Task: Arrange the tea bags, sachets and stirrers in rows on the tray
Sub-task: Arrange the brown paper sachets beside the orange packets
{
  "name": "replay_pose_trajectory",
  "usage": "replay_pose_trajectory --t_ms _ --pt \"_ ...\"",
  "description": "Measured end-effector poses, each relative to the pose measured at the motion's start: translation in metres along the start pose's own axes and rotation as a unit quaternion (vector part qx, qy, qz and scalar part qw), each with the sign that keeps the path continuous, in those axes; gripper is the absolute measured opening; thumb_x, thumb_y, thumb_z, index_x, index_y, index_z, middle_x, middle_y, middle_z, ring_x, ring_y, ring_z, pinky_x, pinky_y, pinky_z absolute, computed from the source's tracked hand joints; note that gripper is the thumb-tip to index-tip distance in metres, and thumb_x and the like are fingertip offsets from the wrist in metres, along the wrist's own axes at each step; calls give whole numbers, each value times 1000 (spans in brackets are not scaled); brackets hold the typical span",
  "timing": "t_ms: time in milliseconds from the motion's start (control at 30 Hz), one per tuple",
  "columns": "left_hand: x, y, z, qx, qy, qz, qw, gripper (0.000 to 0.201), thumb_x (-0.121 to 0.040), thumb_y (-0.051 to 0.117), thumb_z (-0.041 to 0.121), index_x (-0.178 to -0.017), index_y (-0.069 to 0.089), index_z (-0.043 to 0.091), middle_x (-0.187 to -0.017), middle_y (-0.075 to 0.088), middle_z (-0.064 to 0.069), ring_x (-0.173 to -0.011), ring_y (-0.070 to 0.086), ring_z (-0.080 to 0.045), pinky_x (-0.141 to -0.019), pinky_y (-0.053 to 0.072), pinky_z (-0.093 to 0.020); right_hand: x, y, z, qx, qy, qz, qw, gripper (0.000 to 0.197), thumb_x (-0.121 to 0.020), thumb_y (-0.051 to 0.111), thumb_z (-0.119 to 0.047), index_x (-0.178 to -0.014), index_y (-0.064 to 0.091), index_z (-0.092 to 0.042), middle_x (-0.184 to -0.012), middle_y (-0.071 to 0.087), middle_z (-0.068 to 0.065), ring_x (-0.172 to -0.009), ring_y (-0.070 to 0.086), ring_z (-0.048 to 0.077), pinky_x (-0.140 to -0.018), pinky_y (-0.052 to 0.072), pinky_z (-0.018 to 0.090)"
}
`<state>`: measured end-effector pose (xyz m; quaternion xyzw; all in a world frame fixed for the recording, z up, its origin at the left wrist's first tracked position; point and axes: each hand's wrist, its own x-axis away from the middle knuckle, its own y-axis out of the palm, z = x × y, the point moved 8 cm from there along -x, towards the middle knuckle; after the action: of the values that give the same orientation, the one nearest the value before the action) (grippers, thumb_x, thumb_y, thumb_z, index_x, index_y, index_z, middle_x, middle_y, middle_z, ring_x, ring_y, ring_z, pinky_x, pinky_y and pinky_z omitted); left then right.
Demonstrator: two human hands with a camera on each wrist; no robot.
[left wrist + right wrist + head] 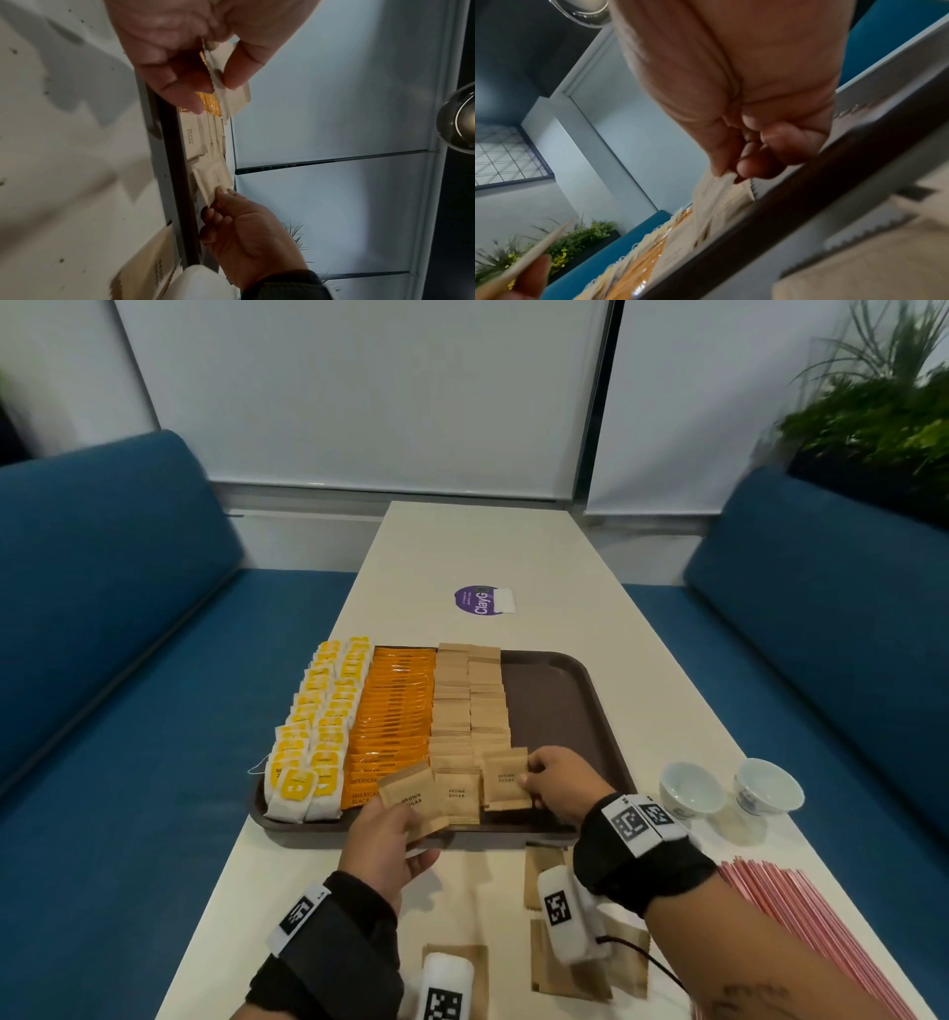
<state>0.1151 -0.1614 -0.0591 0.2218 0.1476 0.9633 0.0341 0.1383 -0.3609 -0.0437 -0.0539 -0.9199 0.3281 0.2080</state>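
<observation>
A brown tray [565, 711] holds rows of yellow tea bags [318, 711], orange sachets [395, 711] and two rows of brown sugar sachets [470, 701]. My right hand [529, 785] pinches one brown sugar sachet [506, 783] at the near end of the right brown row; the right wrist view shows thumb and finger of that hand [731, 174] on its edge [721, 188]. My left hand [405, 819] grips a small stack of brown sugar sachets [411, 801] over the tray's near rim, and in the left wrist view my left hand [216, 87] pinches the same stack [231, 97].
Loose brown sachets [580, 968] lie on the white table between my wrists. A bundle of pink stirrers [801, 927] lies at the near right. Two white cups [690, 788] stand right of the tray. Blue benches flank the table; a purple sticker [482, 600] lies farther along it.
</observation>
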Motion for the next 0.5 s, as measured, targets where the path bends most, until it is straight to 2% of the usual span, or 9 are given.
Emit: replay_pose_trajectory --t_ms 100,133,200,233,267,333,400,500 --pt "-1 1 0 -5 -3 -5 1000 28 -93 38 -2 -113 51 13 -93 59 -9 -72 54 -20 -65 46 -33 -5 6 2 38 14 -9 999 9 -93 58 -16 -99 62 -10 -103 63 6 -83 55 13 -87 50 28" --pt "-1 1 0 -7 -6 -6 1000 28 -93 39 -2 -113 51 13 -94 59 -9 -73 55 -20 -66 46 -33 -5 7 1 46 18 -11 999 5 -92 58 -15 -91 61 -11 -102 64 7 -84 55 14 -87 50 29" --pt "-2 1 -1 -9 -11 -7 1000 27 -93 40 -2 -111 52 15 -97 60 -10 -77 57 -22 -67 47 -33 -7 7 2 62 24 1 998 18 -91 60 -14 -74 56 -15 -97 65 10 -82 55 16 -87 50 30" --pt "-3 0 -1 -9 -14 -8 1000 26 -93 40 -2 -109 52 15 -98 60 -10 -79 57 -22 -67 47 -33 -9 7 3 65 28 8 997 21 -91 61 -14 -71 55 -15 -97 66 12 -81 55 17 -87 51 31" --pt "-3 -1 -1 -8 -15 -7 1000 25 -93 41 -2 -106 53 16 -99 60 -10 -80 57 -22 -67 47 -33 -10 7 4 69 37 13 997 18 -90 61 -15 -72 57 -13 -98 66 13 -80 56 17 -87 52 32" --pt "-5 -3 -2 -5 -18 -5 1000 24 -92 41 -2 -103 53 17 -99 59 -10 -81 58 -23 -68 48 -33 -14 8 5 77 56 15 995 10 -90 62 -16 -88 64 -6 -100 68 13 -80 58 19 -88 54 34" --pt "-6 -4 -3 -2 -21 -5 1000 25 -93 42 -2 -105 52 16 -100 60 -10 -82 58 -24 -67 48 -32 -18 11 8 73 71 19 995 18 -90 61 -16 -102 64 -4 -96 69 11 -77 60 19 -85 56 34" --pt "-9 -5 -6 -4 -26 -5 1000 26 -92 43 -3 -107 52 15 -102 61 -11 -84 60 -26 -64 47 -32 -21 13 8 63 78 30 995 20 -89 61 -14 -107 62 -5 -93 67 9 -76 62 21 -81 56 33"
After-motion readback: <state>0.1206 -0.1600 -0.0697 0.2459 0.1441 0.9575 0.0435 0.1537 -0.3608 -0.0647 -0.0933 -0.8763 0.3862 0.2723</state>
